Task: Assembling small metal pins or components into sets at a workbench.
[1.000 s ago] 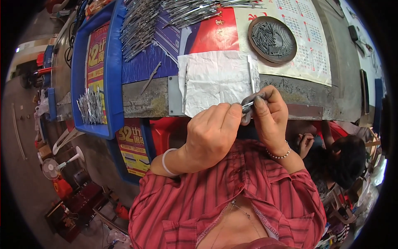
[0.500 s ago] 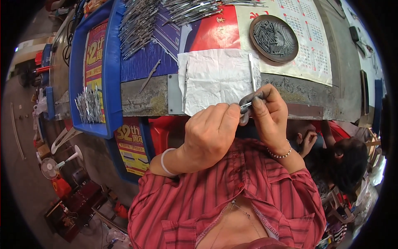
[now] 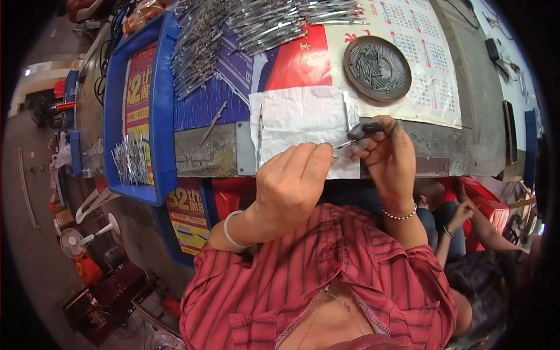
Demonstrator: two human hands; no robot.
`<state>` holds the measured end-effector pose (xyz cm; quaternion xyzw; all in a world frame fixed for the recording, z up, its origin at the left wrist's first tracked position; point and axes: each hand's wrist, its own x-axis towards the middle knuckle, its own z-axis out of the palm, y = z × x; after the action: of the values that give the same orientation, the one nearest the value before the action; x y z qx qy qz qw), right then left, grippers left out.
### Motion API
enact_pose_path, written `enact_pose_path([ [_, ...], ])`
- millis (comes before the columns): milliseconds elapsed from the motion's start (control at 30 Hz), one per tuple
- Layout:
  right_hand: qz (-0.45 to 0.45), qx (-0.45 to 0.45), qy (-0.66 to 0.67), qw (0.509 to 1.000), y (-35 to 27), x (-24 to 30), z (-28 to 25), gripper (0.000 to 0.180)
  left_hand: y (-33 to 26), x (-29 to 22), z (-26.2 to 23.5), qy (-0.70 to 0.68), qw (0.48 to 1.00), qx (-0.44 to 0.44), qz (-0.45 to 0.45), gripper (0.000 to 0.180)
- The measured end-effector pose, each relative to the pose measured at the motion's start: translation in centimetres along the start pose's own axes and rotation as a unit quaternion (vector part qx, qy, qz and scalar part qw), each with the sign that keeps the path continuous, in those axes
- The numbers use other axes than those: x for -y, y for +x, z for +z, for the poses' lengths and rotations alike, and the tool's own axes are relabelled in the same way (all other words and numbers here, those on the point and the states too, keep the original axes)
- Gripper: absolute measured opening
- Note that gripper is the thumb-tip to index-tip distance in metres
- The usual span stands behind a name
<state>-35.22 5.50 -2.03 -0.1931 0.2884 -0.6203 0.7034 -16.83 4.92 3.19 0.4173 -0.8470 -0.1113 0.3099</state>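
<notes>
From left-hand fingers (image 3: 318,158) juts 1 metal rod (image 3: 345,144).

We see red shirt (image 3: 280,265), dark-striped, open neck with pale stitched inner edge (image 3: 366,317); broad flaps (image 3: 254,329) beside it, probably collar. White band (image 3: 226,230) on left wrist (image 3: 249,220), pale beaded bracelet (image 3: 399,217) on right wrist (image 3: 399,204), fine necklace (image 3: 316,306) with small pendant (image 3: 327,287).

Workshop, worn bench (image 3: 201,160), heaped slim metal pieces (image 3: 197,49), blue bin (image 3: 163,111).
</notes>
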Motion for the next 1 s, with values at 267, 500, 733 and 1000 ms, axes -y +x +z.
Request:
enact_pose_path([
  [267, -0.141, -0.119, -0.139, 0.973, -0.4, 4.3, -3.7, 0.024, 2.6, 1.1, -1.2, 0.024, 0.999, -0.013, 0.019, 0.02],
  [500, -0.223, -0.127, -0.407, 0.877, -2.6, 3.7, -6.0, 0.012, 12.8, 6.2, -2.9, -0.03, 0.998, -0.059, -0.008, 0.013],
  [733, -0.246, -0.092, -0.459, 0.849, -2.2, 4.0, -5.8, 0.009, 28.5, 17.9, 3.4, -0.012, 0.993, -0.111, 0.022, 0.012],
  [1000, -0.259, -0.066, -0.477, 0.837, -1.5, 4.8, -4.6, 0.009, 36.6, 24.4, 11.0, 0.099, 0.992, 0.022, -0.074, 0.014],
])
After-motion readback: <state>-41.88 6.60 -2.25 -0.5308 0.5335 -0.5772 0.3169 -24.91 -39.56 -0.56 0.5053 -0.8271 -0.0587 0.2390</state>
